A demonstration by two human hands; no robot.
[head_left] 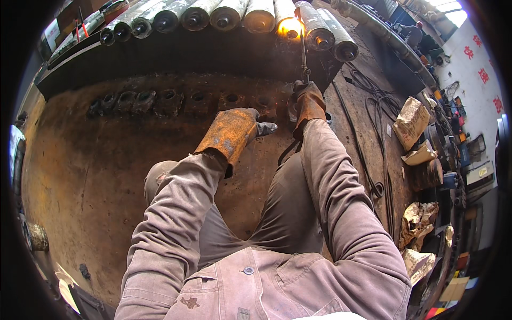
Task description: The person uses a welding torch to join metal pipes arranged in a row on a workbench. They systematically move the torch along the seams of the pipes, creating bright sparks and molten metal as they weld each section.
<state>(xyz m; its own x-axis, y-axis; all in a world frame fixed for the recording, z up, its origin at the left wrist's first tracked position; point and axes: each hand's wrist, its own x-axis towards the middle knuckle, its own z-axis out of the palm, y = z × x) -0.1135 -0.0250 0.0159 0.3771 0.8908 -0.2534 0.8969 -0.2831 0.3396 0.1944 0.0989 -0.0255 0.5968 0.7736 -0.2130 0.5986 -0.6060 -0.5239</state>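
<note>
My right hand (309, 104), in a worn orange and dark work glove, is wrapped round the handle of a gas torch (304, 56). The torch's long thin pipe reaches away from me to the end of a metal roller (288, 28), which glows bright orange-yellow. My left hand (234, 130), in a rust-stained orange glove with grey fingers, hovers left of the torch. Its thumb sticks out to the right, apart from the fingers, and no object shows in it. Beyond my hands lies a row of dark metal blocks with round holes (199, 97).
Several grey rollers (195, 16) lie side by side along the far edge, above a dark steel side. Black hoses (376, 101) snake over the floor at right. Paper sacks (412, 122) and a rusty round drum (426, 175) stand farther right, near a white wall (472, 80).
</note>
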